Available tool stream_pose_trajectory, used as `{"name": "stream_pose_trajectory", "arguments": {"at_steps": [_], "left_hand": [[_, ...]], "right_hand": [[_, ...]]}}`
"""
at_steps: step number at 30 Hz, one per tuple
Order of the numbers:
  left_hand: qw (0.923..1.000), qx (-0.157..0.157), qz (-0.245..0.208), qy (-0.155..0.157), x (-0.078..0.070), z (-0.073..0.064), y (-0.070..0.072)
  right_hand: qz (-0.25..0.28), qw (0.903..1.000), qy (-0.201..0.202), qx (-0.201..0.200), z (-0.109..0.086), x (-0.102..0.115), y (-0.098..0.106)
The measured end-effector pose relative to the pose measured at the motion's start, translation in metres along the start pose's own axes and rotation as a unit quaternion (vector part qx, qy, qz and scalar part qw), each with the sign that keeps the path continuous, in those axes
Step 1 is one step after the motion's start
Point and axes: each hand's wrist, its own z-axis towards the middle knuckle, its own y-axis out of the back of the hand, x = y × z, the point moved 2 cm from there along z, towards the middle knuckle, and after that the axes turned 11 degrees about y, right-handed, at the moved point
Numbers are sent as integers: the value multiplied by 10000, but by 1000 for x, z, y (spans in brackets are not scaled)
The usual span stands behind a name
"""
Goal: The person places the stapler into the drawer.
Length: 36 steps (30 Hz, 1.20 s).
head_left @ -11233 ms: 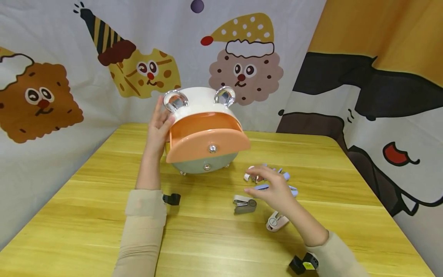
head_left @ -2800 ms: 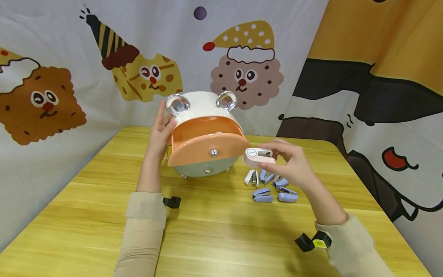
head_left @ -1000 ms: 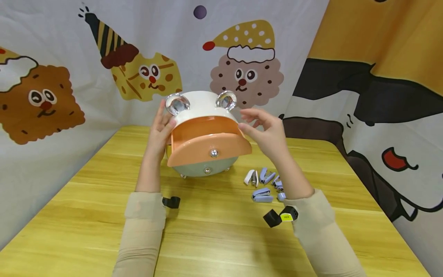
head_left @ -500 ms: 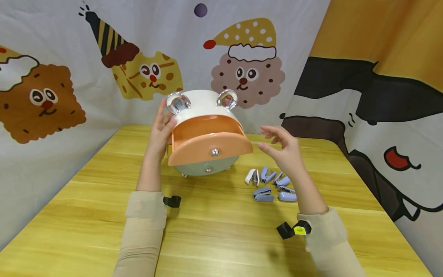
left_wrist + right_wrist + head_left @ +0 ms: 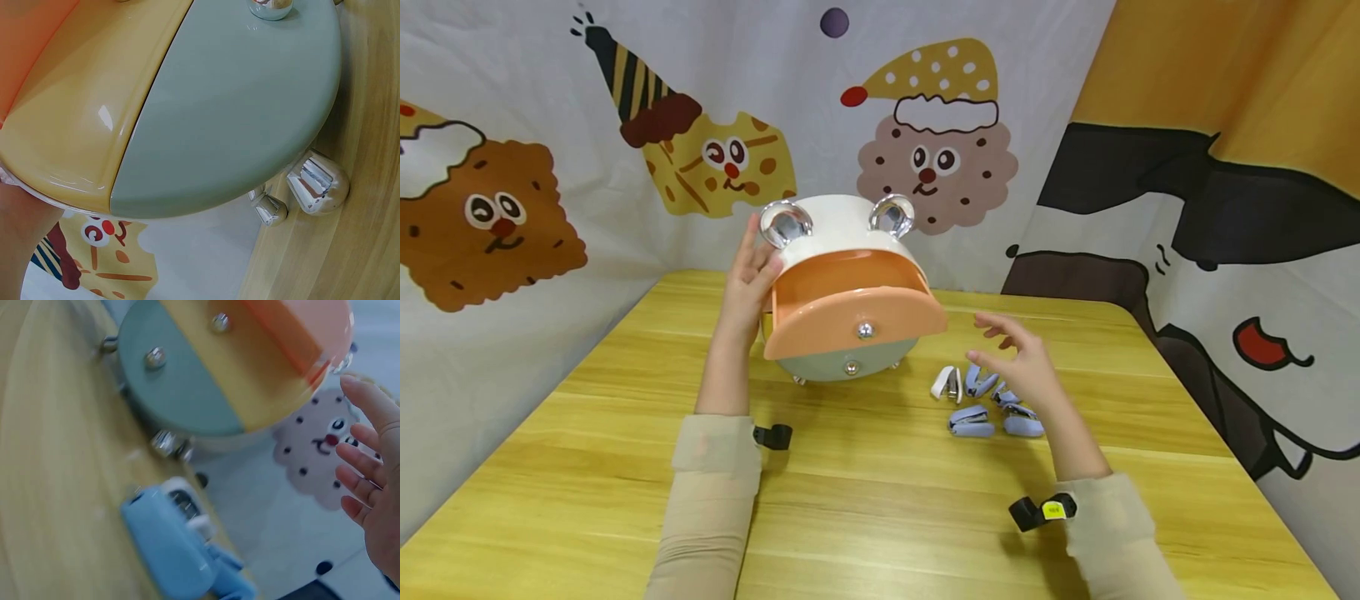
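In the head view, a round drawer box (image 5: 838, 218) with a white top and chrome ears stands on the table, its orange drawer (image 5: 856, 321) pulled out. The drawer's floor is hidden behind its front. My left hand (image 5: 747, 283) rests against the box's left side, fingers straight up and thumb at the front edge. To the right, my right hand (image 5: 1022, 362) hovers over several small blue staplers (image 5: 972, 422), fingers apart and holding nothing. A white stapler (image 5: 947, 383) lies beside them. The right wrist view shows a blue stapler (image 5: 165, 544) large and near.
A wooden table (image 5: 850, 508) carries everything. Behind it hangs a cloth (image 5: 820, 100) printed with cartoon biscuits. The box's yellow drawer (image 5: 87, 106) and green drawer (image 5: 231, 106) are shut, standing on chrome feet (image 5: 319, 184).
The grey and pink staplers have left the tabletop; my right hand held the pink one 2.8 s ago. From the drawer's right edge, that hand has come down rightward, holding nothing. My left hand stays put.
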Motion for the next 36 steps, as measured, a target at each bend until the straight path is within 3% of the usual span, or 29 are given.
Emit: {"name": "stream_pose_trajectory", "arguments": {"at_steps": [5, 14, 25, 36], "left_hand": [[10000, -25, 21, 27, 0, 0, 0], [10000, -40, 32, 5, 1, 1, 0], [10000, -41, 80, 4, 1, 1, 1], [10000, -22, 31, 0, 1, 0, 1]], "right_hand": [[-53, 9987, -265, 423, -11, -38, -6], [-215, 9923, -492, 1115, -23, -66, -17], [-227, 9848, -614, 1611, -29, -85, -26], [-1086, 9732, -621, 1927, -25, -87, -34]]}}
